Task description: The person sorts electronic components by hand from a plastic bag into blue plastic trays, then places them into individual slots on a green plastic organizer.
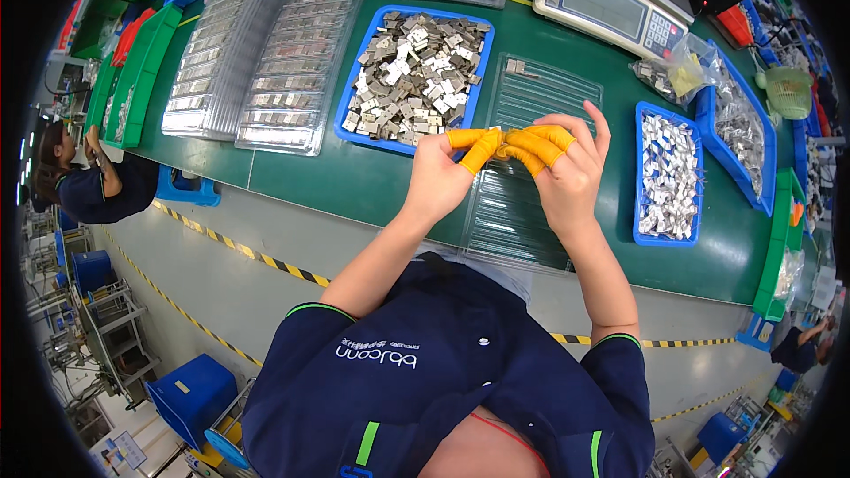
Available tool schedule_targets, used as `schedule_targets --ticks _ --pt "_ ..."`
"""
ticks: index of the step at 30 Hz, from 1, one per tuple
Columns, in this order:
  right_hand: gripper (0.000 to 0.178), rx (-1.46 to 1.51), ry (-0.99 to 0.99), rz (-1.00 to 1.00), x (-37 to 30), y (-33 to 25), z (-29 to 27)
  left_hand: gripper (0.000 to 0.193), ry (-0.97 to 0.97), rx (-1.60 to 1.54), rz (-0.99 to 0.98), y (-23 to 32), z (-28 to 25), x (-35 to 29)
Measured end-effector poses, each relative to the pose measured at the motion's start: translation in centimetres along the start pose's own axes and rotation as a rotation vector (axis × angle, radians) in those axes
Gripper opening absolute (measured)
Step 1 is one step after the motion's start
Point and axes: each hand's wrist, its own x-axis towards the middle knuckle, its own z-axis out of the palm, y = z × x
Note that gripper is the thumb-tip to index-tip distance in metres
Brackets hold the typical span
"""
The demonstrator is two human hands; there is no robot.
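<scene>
My left hand point(443, 173) and my right hand point(567, 173) meet fingertip to fingertip over a clear ribbed plastic tray point(518, 208). Yellow finger cots cover the thumb and some fingers of each. Both hands are closed in a pinch; a tiny pale bit shows between the tips, but the fingers hide what it is. Two fingers of the right hand stick up, away from the pinch. At the tray's far left corner lie a few small metal parts point(520, 66). Just left of my hands, a blue tray point(340, 119) holds a heap of silvery rectangular metal pieces point(412, 75).
Filled clear trays point(297, 71) are stacked at left on the green table point(301, 186). A blue bin point(639, 212) of small white-and-metal parts stands at right, below a digital scale point(611, 4). Another blue bin point(770, 181) holds bagged parts. People sit at both far sides.
</scene>
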Motion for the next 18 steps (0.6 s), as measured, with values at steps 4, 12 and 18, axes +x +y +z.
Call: schedule_targets --ticks 4,12,18 --pt "0.019 -0.119 0.014 0.049 0.3 0.9 -0.1 0.018 -0.012 0.099 0.033 0.1 -0.2 0.3" --pt "0.020 0.076 -0.128 0.063 1.2 0.5 0.3 0.018 -0.017 0.104 0.051 0.4 -0.1 0.7" --pt "0.013 -0.216 -0.077 0.216 2.1 8.1 3.4 0.017 0.131 0.291 0.231 1.1 -1.3 1.2"
